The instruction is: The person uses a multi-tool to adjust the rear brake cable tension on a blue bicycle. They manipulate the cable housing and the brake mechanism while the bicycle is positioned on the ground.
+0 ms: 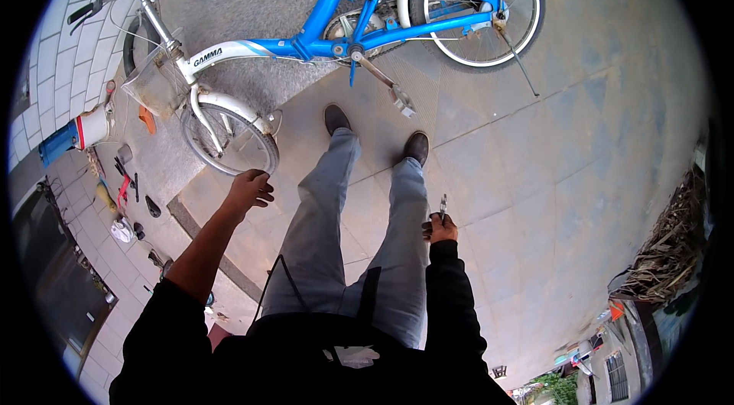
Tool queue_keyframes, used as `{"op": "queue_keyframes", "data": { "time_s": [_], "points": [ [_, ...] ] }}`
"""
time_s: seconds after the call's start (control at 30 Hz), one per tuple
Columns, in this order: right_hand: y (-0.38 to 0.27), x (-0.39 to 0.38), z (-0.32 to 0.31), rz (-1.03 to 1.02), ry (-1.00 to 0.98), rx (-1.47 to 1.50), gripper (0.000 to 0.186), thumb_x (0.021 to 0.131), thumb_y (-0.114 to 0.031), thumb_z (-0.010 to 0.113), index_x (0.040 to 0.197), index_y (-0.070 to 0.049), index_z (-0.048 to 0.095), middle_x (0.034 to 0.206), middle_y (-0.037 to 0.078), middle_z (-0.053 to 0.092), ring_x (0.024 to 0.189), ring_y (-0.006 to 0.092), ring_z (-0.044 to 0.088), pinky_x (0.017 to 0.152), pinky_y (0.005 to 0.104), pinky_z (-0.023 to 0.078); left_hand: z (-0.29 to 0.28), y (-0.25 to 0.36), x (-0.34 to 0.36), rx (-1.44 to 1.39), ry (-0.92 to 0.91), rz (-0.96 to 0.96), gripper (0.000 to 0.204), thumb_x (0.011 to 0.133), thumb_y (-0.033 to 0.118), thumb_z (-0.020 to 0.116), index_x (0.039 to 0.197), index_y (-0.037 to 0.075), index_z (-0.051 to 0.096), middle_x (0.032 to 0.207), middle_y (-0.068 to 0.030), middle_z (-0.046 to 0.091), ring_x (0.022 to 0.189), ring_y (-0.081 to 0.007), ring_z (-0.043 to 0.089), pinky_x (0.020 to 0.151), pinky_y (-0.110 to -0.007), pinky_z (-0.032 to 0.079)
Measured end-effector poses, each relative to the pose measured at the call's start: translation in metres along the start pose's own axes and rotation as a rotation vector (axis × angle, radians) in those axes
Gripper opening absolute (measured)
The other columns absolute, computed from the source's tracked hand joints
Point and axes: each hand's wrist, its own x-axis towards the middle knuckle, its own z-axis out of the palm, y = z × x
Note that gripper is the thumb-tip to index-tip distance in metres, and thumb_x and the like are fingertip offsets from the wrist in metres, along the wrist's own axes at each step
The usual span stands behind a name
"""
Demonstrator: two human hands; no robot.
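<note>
Across the paving (535, 160), a bicycle (317, 19) bars the way (left fingers (264, 189) half-open, empty; right fingers (439, 221) gripping a metal tool (443, 202)).

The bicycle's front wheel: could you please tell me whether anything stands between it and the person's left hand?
Nothing visible stands between the left hand and the front wheel; in this view they meet at the wheel's near edge, though actual contact is unclear.
</note>
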Motion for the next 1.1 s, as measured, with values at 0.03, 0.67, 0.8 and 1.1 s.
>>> {"op": "queue_keyframes", "data": {
  "time_s": [0.03, 0.67, 0.8, 1.1],
  "points": [
    [0.008, 0.004, -0.018, 0.008, 0.031, -0.046, 0.018, 0.089, -0.023, 0.052, 0.088, -0.005, 0.054, 0.065, 0.007, 0.061, 0.048, 0.0134, 0.053, 0.044, 0.0277, 0.043, 0.014, 0.001, -0.005, -0.007, -0.016, 0.012, 0.035, 0.089, 0.026, 0.049, 0.112, 0.000, 0.051, 0.086, -0.0130, 0.062, 0.070, -0.0221, 0.064, 0.060, -0.032, 0.052],
    [0.017, 0.037, -0.095, 0.120, 0.152, -0.035, 0.018, 0.091, -0.019, 0.047, 0.088, -0.002, 0.050, 0.066, 0.012, 0.060, 0.045, 0.0201, 0.056, 0.036, 0.0325, 0.045, 0.065, 0.000, 0.027, 0.030, -0.070, 0.045, 0.036, 0.089, 0.026, 0.051, 0.112, -0.002, 0.052, 0.087, -0.0123, 0.062, 0.069, -0.0205, 0.064, 0.060, -0.032, 0.052],
    [-0.011, 0.036, -0.045, 0.081, 0.104, -0.026, 0.022, 0.090, -0.022, 0.049, 0.089, -0.001, 0.053, 0.065, 0.010, 0.058, 0.046, 0.0183, 0.054, 0.039, 0.0298, 0.045, 0.038, 0.018, 0.048, 0.029, -0.062, 0.057, 0.036, 0.088, 0.026, 0.051, 0.113, -0.001, 0.052, 0.086, -0.0122, 0.062, 0.068, -0.0198, 0.064, 0.059, -0.031, 0.052],
    [-0.075, 0.031, 0.069, -0.017, 0.021, -0.050, 0.024, 0.091, -0.022, 0.052, 0.085, 0.001, 0.053, 0.063, 0.011, 0.060, 0.043, 0.0165, 0.054, 0.039, 0.0288, 0.044, -0.031, 0.055, 0.124, 0.351, 0.127, 0.368, 0.028, 0.086, 0.022, 0.055, 0.101, -0.001, 0.059, 0.081, -0.0117, 0.063, 0.067, -0.0231, 0.063, 0.059, -0.032, 0.050]
  ]
}}
